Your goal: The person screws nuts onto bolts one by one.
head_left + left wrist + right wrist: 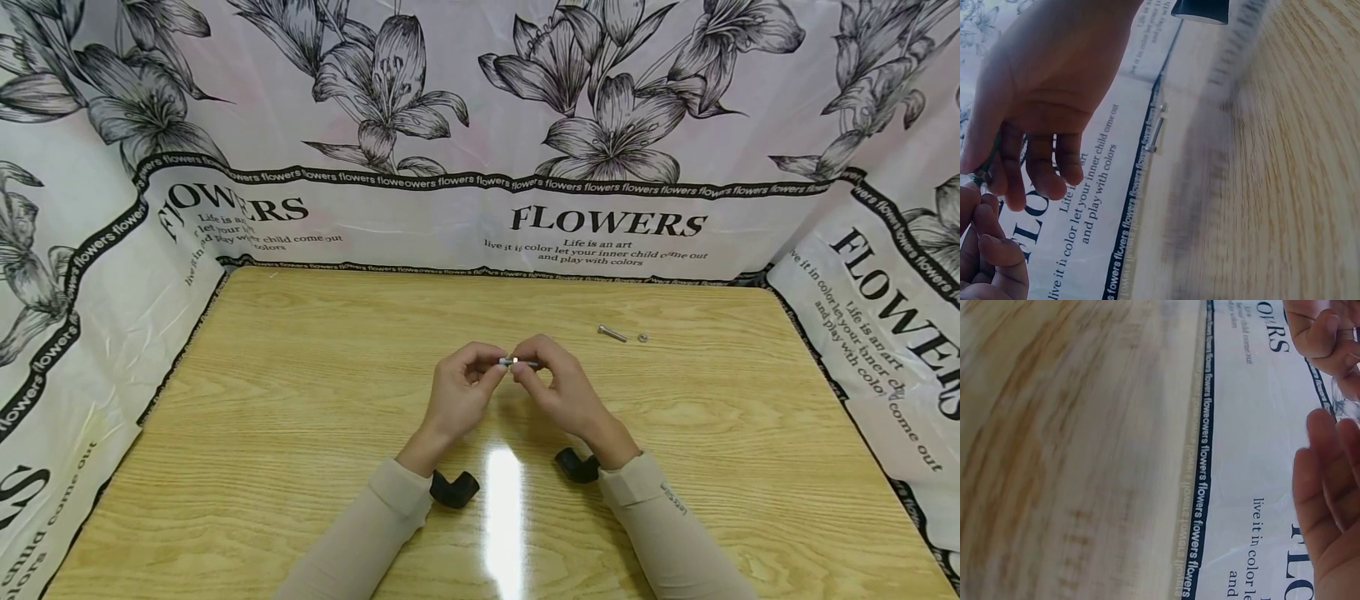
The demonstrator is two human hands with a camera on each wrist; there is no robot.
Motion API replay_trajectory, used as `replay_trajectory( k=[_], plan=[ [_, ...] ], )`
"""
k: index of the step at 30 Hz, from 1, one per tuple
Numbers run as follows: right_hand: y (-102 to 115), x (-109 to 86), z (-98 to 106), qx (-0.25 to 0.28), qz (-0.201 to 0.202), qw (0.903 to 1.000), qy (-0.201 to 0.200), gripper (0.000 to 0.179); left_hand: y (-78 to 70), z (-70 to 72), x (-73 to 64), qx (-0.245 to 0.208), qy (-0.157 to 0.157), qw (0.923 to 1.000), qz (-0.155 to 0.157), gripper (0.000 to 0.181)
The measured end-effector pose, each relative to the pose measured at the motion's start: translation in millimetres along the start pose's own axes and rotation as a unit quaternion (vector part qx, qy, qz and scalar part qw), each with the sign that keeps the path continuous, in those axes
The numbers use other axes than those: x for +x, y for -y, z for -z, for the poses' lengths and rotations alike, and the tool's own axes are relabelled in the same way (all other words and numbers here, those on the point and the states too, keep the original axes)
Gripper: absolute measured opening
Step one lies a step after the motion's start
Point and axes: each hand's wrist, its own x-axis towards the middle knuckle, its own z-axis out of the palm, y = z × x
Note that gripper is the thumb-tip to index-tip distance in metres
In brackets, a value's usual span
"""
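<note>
Over the middle of the table, a small metal bolt (517,362) is held roughly level between the two hands. My left hand (461,396) pinches its left end with thumb and forefinger. The thumb and forefinger of my right hand (566,392) pinch it farther right, around the shank. A bright spot on the bolt between the fingertips could be a nut; fingers hide too much to tell. In the left wrist view, the right hand (1060,87) is above and the left hand (994,250) lower left. The right wrist view cuts off both hands.
A second bolt (612,333) lies on the wooden table (300,375), beyond the right hand, with a small nut (642,338) just right of it. Black devices (453,490) sit at both wrists. Flower-printed cloth (420,217) walls the back and sides.
</note>
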Motion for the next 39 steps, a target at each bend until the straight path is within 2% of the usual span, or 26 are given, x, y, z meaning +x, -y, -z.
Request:
replay_trajectory(
  k=[5,7,9,13,16,20,23,26,30,33,39],
  plan=[
    [1.9,1.0,0.5,-0.02,0.004,0.9998,-0.006,0.017,0.1,0.2,-0.7,-0.004,0.006,1.0,0.003,0.011],
    [2.1,0.6,0.5,-0.023,-0.003,0.9997,-0.007,0.014,0.7,0.4,-0.7,-0.006,0.005,1.0,0.002,0.011],
    [1.7,-0.2,0.0,-0.016,-0.017,0.9997,-0.006,0.01,1.4,0.5,-0.7,-0.009,0.003,1.0,0.0,0.012],
    [-0.2,-2.2,-1.2,0.01,-0.037,0.9992,-0.001,0.02,2.6,0.3,-0.6,-0.013,0.001,0.9999,-0.004,0.012],
    [-1.3,-2.7,-1.6,0.018,-0.031,0.9994,-0.001,0.019,2.5,0.2,-0.7,-0.012,0.001,0.9999,-0.002,0.012],
    [-0.6,-1.2,-1.0,0.0,-0.006,1.0,-0.005,0.012,1.7,0.5,-0.8,-0.011,0.004,0.9999,0.004,0.012],
    [0.5,0.1,-0.4,-0.015,0.006,0.9998,-0.007,0.016,0.9,0.7,-0.9,-0.011,0.008,0.9999,0.009,0.012],
    [1.1,0.6,0.3,-0.024,0.002,0.9997,-0.005,0.018,0.5,0.6,-0.8,-0.009,0.008,0.9999,0.007,0.012],
    [-0.1,-0.5,0.4,-0.008,-0.026,0.9996,0.005,0.011,1.1,0.5,-0.1,-0.01,0.003,0.9999,-0.001,0.012],
    [-1.4,-1.8,-0.1,0.013,-0.04,0.9991,0.008,0.019,1.4,0.3,0.4,-0.01,0.0,0.9999,-0.004,0.013],
    [-2.1,-1.4,-0.5,0.005,-0.01,0.9999,0.001,0.012,0.1,-0.1,0.4,-0.008,0.001,1.0,-0.004,0.012]
  ],
)
